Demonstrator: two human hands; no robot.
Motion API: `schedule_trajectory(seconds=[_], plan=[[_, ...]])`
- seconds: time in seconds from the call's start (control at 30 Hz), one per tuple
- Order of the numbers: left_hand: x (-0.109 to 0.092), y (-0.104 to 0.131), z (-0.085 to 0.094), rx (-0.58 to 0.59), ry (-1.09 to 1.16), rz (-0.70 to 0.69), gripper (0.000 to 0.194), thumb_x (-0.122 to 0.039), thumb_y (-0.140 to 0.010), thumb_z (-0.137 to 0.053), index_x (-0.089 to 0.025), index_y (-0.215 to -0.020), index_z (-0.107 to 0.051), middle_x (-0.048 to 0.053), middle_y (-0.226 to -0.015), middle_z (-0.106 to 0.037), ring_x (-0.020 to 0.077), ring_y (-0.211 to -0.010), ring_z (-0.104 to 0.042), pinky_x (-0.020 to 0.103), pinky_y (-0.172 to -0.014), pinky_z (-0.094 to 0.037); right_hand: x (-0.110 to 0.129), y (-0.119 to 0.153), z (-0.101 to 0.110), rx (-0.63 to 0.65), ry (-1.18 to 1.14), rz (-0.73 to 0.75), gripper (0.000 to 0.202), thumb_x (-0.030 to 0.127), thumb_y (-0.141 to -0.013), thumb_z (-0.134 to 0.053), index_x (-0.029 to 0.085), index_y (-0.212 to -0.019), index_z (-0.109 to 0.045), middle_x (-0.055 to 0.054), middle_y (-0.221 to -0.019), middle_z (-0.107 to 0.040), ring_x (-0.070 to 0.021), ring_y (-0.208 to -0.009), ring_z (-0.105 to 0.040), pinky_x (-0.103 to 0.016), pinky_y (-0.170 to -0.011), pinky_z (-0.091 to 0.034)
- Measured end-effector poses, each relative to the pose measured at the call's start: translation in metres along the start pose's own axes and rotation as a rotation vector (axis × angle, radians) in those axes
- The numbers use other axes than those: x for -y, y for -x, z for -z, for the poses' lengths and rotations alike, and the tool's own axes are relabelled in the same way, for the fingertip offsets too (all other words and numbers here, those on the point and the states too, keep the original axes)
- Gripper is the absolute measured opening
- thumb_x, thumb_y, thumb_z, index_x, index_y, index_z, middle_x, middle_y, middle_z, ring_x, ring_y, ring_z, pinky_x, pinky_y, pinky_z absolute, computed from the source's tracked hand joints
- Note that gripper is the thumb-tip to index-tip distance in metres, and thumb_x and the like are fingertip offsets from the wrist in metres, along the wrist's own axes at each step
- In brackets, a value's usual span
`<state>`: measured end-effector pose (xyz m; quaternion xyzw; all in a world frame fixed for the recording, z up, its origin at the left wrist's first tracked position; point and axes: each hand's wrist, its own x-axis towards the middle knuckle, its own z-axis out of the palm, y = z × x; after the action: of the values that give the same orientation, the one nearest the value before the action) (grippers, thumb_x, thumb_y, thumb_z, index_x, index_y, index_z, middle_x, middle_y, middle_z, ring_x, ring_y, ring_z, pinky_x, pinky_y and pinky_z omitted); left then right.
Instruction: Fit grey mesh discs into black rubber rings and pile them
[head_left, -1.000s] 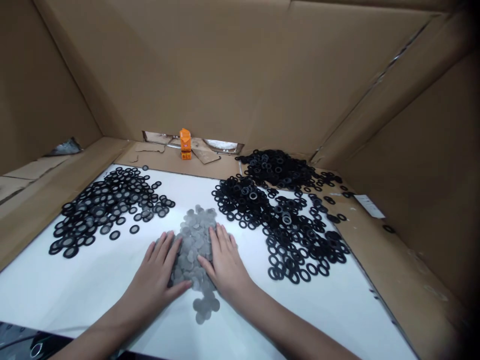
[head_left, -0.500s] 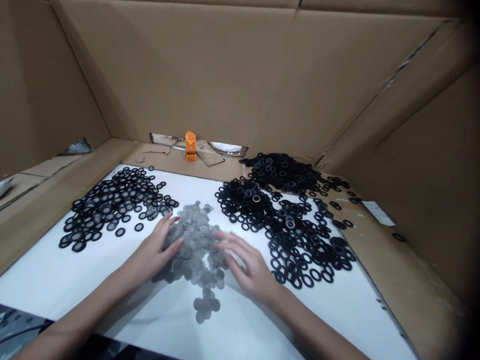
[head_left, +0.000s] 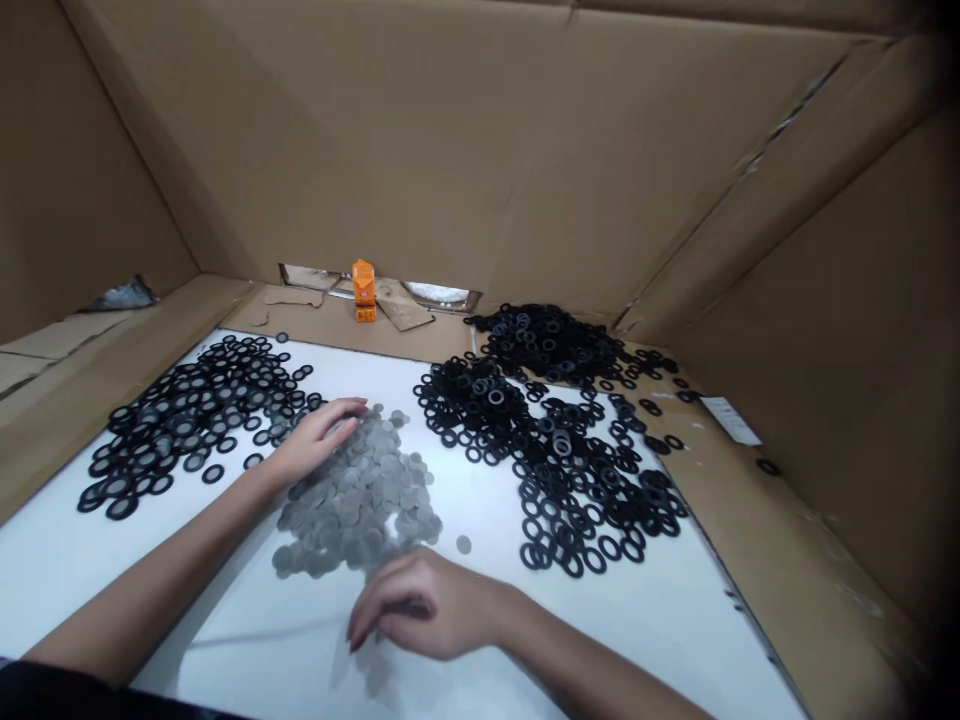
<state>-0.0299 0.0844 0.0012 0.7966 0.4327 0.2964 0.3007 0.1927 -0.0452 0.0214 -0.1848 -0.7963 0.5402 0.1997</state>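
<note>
While spread flat on the grey discs [head_left: 360, 495] at centre counter [head_left: 480, 610], left hand [head_left: 319, 440] at their 11 o'clock edge, grip wide. Right hand [head_left: 427, 610] at 6 o'clock, fingers curled down, contents hidden. Black rings [head_left: 555, 450] at 3 o'clock.

A small workshop sorting station: a white tabletop [head_left: 525, 610] walled in by cardboard panels [head_left: 420, 150], with heaps of black rubber rings [head_left: 555, 440], a second ring heap [head_left: 187, 415], and grey mesh discs [head_left: 360, 495] laid out in bulk.
</note>
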Motion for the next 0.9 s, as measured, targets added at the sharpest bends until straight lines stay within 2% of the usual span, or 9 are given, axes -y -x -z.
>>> schedule_trajectory(seconds=[0.13, 0.2, 0.23, 0.33, 0.37, 0.47, 0.6, 0.77, 0.9], plan=[[0.001, 0.0, 0.006, -0.039, 0.068, 0.007, 0.039, -0.043, -0.091, -0.04, -0.016, -0.113, -0.06, 0.014, -0.13, -0.057, 0.0262, -0.12, -0.052, 0.041, -0.103, -0.039, -0.002, -0.005, 0.019, -0.093, -0.005, -0.034, 0.029, 0.01, -0.086, -0.044, 0.014, -0.097, -0.07, -0.007, -0.095, -0.072, -0.0152, -0.087, -0.067, -0.023, -0.077, -0.051], [0.003, -0.002, 0.008, -0.051, 0.084, 0.015, 0.04, -0.043, -0.091, -0.04, -0.016, -0.111, -0.06, 0.015, -0.13, -0.056, 0.0264, -0.12, -0.052, 0.041, -0.102, -0.041, -0.005, -0.004, 0.035, -0.259, 0.085, -0.078, 0.028, 0.01, -0.087, -0.043, 0.016, -0.095, -0.069, -0.006, -0.095, -0.071, -0.0157, -0.089, -0.066, -0.026, -0.079, -0.051], [0.004, -0.004, 0.009, -0.052, 0.08, 0.014, 0.04, -0.043, -0.092, -0.039, -0.016, -0.111, -0.061, 0.015, -0.13, -0.056, 0.0264, -0.119, -0.052, 0.041, -0.101, -0.041, -0.007, -0.002, 0.045, -0.384, 0.176, -0.112, 0.028, 0.01, -0.086, -0.042, 0.017, -0.095, -0.068, -0.006, -0.096, -0.07, -0.0163, -0.091, -0.065, -0.028, -0.081, -0.051], [0.009, -0.008, 0.013, -0.052, 0.028, -0.008, 0.04, -0.043, -0.092, -0.038, -0.016, -0.111, -0.061, 0.014, -0.129, -0.056, 0.0254, -0.12, -0.051, 0.04, -0.103, -0.039, -0.019, 0.005, 0.075, -0.703, 0.627, -0.286, 0.018, 0.014, -0.082, -0.053, 0.016, -0.095, -0.066, -0.01, -0.1, -0.066, -0.023, -0.103, -0.057, -0.04, -0.093, -0.044], [0.01, -0.009, 0.014, -0.06, 0.009, -0.018, 0.04, -0.042, -0.093, -0.037, -0.016, -0.111, -0.061, 0.014, -0.128, -0.057, 0.025, -0.119, -0.052, 0.039, -0.103, -0.039, -0.024, 0.008, 0.083, -0.768, 0.737, -0.348, 0.015, 0.017, -0.08, -0.057, 0.016, -0.092, -0.066, -0.01, -0.098, -0.066, -0.0255, -0.104, -0.055, -0.043, -0.093, -0.044], [0.015, -0.01, 0.017, -0.096, -0.025, -0.042, 0.04, -0.041, -0.093, -0.035, -0.016, -0.108, -0.061, 0.013, -0.124, -0.059, 0.0245, -0.117, -0.053, 0.038, -0.102, -0.039, -0.038, 0.011, 0.093, -0.78, 0.924, -0.39, 0.015, 0.02, -0.079, -0.062, 0.017, -0.093, -0.065, -0.011, -0.1, -0.064, -0.0289, -0.109, -0.051, -0.047, -0.094, -0.043], [0.017, -0.007, 0.015, -0.144, -0.06, -0.055, 0.038, -0.038, -0.093, -0.033, -0.016, -0.105, -0.061, 0.014, -0.119, -0.062, 0.0243, -0.114, -0.055, 0.04, -0.1, -0.041, -0.047, 0.009, 0.092, -0.742, 1.003, -0.358, 0.012, 0.017, -0.083, -0.057, 0.018, -0.092, -0.065, -0.012, -0.103, -0.063, -0.0293, -0.11, -0.049, -0.047, -0.093, -0.044], [0.004, 0.002, 0.007, -0.156, -0.074, -0.095, 0.033, -0.034, -0.093, -0.034, -0.018, -0.103, -0.062, 0.011, -0.111, -0.065, 0.023, -0.107, -0.058, 0.037, -0.095, -0.043, -0.036, 0.004, 0.096, -0.753, 0.852, -0.345, 0.009, 0.017, -0.082, -0.06, 0.019, -0.076, -0.065, -0.007, -0.084, -0.067, -0.0259, -0.102, -0.053, -0.041, -0.088, -0.046], [-0.018, 0.007, 0.001, -0.095, -0.131, -0.117, 0.03, -0.036, -0.093, -0.04, -0.02, -0.106, -0.061, 0.009, -0.106, -0.066, 0.0234, -0.1, -0.057, 0.036, -0.088, -0.045, -0.021, -0.012, 0.092, -0.763, 0.705, -0.347, 0.005, 0.023, -0.08, -0.066, 0.019, -0.076, -0.066, -0.005, -0.083, -0.067, -0.0213, -0.086, -0.06, -0.033, -0.078, -0.047]])
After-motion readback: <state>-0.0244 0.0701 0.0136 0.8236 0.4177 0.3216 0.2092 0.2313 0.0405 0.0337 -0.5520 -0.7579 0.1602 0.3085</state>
